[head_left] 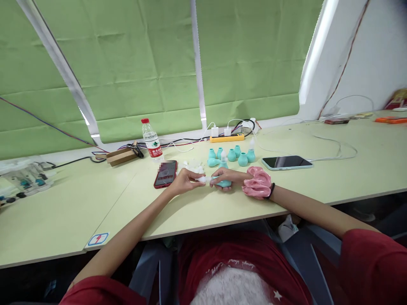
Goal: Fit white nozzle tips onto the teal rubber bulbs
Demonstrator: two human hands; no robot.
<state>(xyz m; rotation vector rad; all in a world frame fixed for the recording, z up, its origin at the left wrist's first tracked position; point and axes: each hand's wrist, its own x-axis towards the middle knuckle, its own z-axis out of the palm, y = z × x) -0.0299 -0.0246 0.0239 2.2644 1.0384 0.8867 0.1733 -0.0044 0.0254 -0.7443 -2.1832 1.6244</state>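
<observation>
My right hand (227,176) is closed around a teal rubber bulb (225,183) just above the pale green desk (197,207). My left hand (186,180) pinches a small white tip (201,179) at the bulb's left end. A pink scrunchie (257,182) and a black band sit on my right wrist. Behind my hands stand several more teal bulbs (232,155), some with white tips. Loose white tips (192,164) lie in a small pile behind my left hand.
A red phone (165,173) lies left of my hands and a light blue phone (286,162) to the right on a white cable. A water bottle (152,140), a yellow power strip (226,138), a cardboard box (120,156) and cables line the back edge.
</observation>
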